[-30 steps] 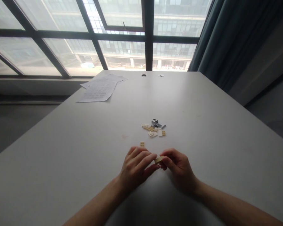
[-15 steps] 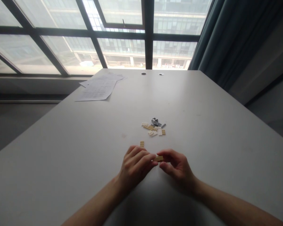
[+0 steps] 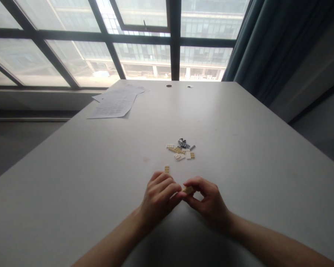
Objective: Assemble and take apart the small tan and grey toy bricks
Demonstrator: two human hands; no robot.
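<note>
A small tan brick piece (image 3: 188, 190) is pinched between my two hands, above the near part of the table. My left hand (image 3: 161, 193) grips its left end with the fingertips. The thumb and index finger of my right hand (image 3: 208, 198) close on its right side. Just beyond my left knuckles lies a tan studded piece (image 3: 167, 169), its near end partly hidden. Farther off is a small pile of tan, white, grey and black pieces, with a white piece (image 3: 188, 155), a tan piece (image 3: 192, 155) and dark grey pieces (image 3: 183, 144).
The white table (image 3: 72, 178) stretches away to a window (image 3: 144, 59). Printed papers (image 3: 114, 104) lie at its far left. Two round holes are near the far edge. A dark blue curtain (image 3: 247, 52) hangs at the right.
My right thumb has moved left and closed in toward my left fingertips. The held tan piece has turned slightly. The pile has not changed.
</note>
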